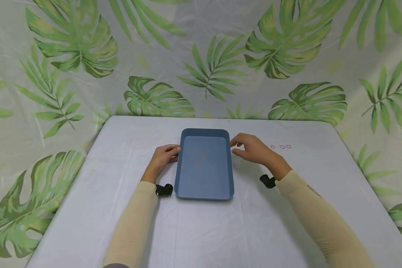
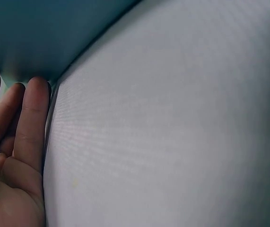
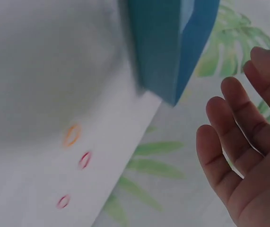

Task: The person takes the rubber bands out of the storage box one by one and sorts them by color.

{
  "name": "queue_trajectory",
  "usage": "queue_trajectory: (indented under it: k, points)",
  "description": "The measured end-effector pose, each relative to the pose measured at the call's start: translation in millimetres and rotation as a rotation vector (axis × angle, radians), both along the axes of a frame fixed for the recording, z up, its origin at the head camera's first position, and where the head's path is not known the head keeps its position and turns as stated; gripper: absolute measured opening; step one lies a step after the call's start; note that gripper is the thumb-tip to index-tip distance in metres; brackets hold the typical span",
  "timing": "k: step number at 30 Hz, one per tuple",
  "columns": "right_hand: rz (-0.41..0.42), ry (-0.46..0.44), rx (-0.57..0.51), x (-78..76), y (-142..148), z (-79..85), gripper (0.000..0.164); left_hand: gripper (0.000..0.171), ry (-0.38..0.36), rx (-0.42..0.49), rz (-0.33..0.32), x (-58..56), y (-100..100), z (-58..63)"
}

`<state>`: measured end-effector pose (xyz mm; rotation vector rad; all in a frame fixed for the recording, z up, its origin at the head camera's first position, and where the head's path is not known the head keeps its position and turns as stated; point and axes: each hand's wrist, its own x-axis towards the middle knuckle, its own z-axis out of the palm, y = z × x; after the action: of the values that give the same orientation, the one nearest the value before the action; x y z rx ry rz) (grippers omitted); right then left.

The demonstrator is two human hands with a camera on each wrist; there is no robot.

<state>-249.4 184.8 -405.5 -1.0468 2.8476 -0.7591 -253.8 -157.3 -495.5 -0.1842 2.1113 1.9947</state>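
Observation:
A blue rectangular tray (image 1: 206,182) stands at the middle of the table. My left hand (image 1: 163,154) grips its left side, the thumb at the rim; in the left wrist view the fingertips (image 2: 36,87) meet the lower edge of the tray's outer wall (image 2: 45,38). My right hand (image 1: 251,148) is by the tray's upper right side. Its fingers are loosely bent and hold nothing, and in the right wrist view they appear apart from the tray (image 3: 158,52). Several small thin orange rings (image 1: 204,156) show faintly inside the tray.
Three small thin rings lie on the table right of my right hand: an orange ring (image 3: 72,135), a red ring (image 3: 85,160) and another red ring (image 3: 63,201). A white cloth (image 1: 201,234) covers the table. Behind it hangs a leaf-patterned curtain (image 1: 214,22).

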Motion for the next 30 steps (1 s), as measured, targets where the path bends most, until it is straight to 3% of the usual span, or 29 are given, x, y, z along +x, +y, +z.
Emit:
queue_trajectory:
  k: [6, 14, 22, 30]
  points:
    - [0.09, -0.015, -0.042, -2.6, -32, 8.5, 0.019, 0.039, 0.004, 0.013, 0.008, 0.2, -1, 1.1]
    - [0.131, -0.052, -0.013, -14.3, -66, 2.2, 0.02, 0.04, -0.008, 0.004, -0.009, -1.2, 0, -0.5]
    - [0.034, -0.105, 0.032, -28.2, -82, -13.9, 0.022, 0.042, -0.032, 0.004, -0.017, -0.8, -2, 4.5]
    - [-0.113, -0.148, 0.062, -31.7, -93, -28.8, 0.02, 0.041, -0.024, -0.003, -0.004, -0.7, -2, -0.1]
